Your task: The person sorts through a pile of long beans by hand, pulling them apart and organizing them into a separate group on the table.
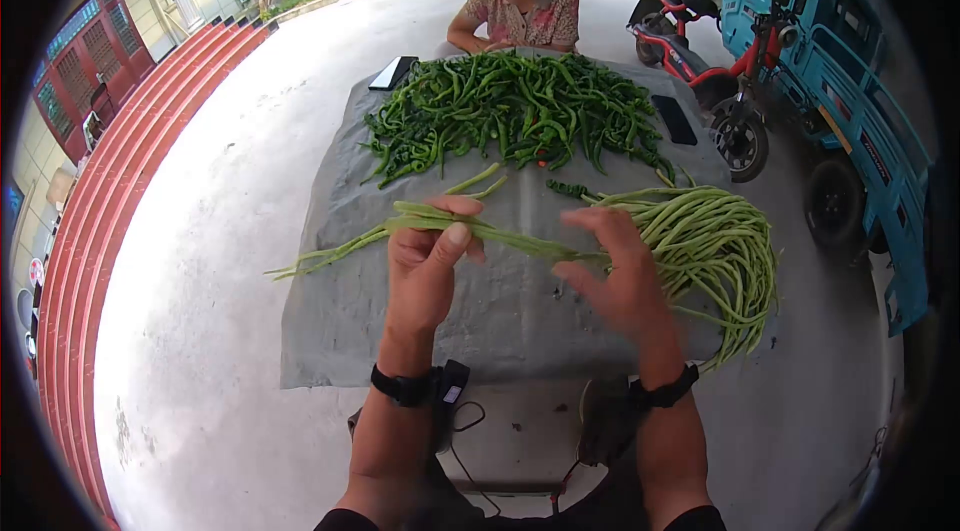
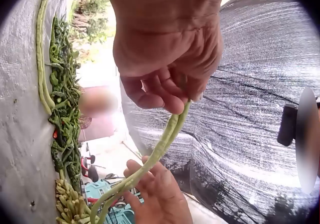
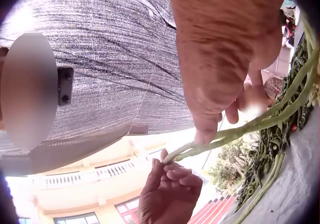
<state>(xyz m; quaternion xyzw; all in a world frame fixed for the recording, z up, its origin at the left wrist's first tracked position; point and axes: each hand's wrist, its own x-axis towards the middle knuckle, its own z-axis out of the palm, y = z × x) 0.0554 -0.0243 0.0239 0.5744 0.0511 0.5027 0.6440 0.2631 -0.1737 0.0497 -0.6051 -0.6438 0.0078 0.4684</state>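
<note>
In the head view, the left hand (image 1: 425, 266) pinches a few long green beans (image 1: 520, 243) between thumb and fingers near one end. The beans stretch across to the right hand (image 1: 625, 276), whose thumb and fingers are spread apart beside them. From the left wrist view, the beans (image 2: 162, 146) hang in a curve from the left hand (image 2: 167, 59), passing by the right hand (image 2: 162, 199). The right wrist view has the right hand (image 3: 225, 69) with its thumb against the beans (image 3: 280, 118). A bean bundle (image 1: 715, 241) lies right of the hands.
Green peppers (image 1: 510, 111) are heaped on the far half of the grey-covered table (image 1: 470, 331). Two phones, one left (image 1: 393, 73) and one right (image 1: 675, 120), flank them. A person (image 1: 522, 11) sits at the far edge. More beans (image 1: 330, 256) extend over the table's left side.
</note>
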